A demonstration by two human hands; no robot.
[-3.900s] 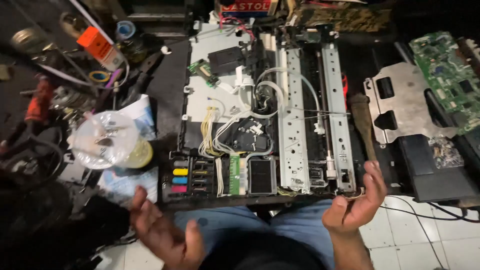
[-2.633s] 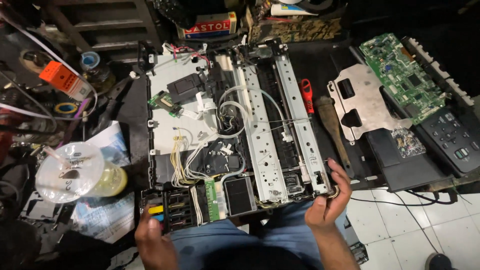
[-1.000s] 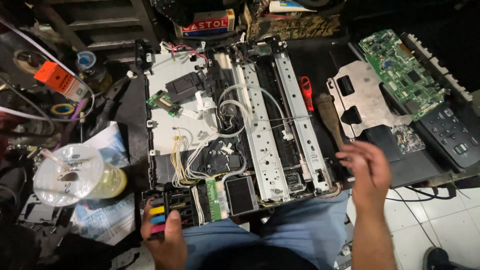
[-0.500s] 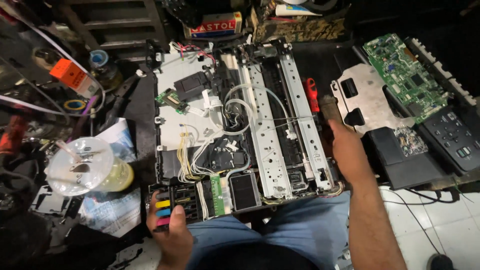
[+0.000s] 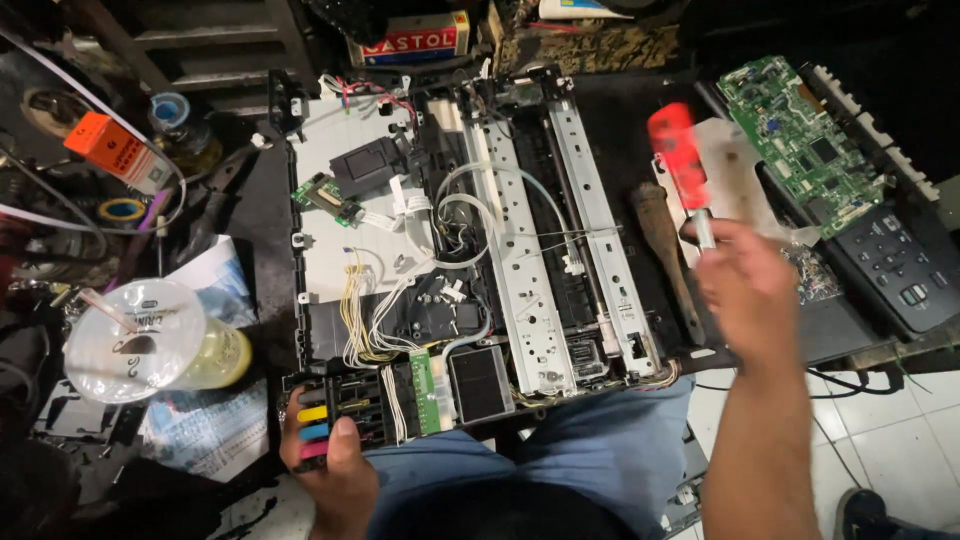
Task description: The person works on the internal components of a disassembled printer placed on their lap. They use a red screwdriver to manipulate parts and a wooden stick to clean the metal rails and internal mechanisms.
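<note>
Lifting off the bench at right of centre, the right hand (image 5: 748, 290) now grasps a red-handled screwdriver (image 5: 678, 160), blurred with motion and raised above the metal plate (image 5: 735, 165); half a second ago that hand was only reaching toward the tool, which lay beside the plate, so the screwdriver has been picked up and is free to be brought to the work. One wooden-handled tool (image 5: 665, 250) remains lying just left of it. The left hand (image 5: 330, 465), lower left, is clenched on the front corner of the opened printer chassis (image 5: 470, 250), fingers over the ink cartridge block (image 5: 325, 420), steadying it as before. One green circuit board (image 5: 800, 135) sits upper right, and one lidded plastic cup (image 5: 140, 340) at left.
</note>
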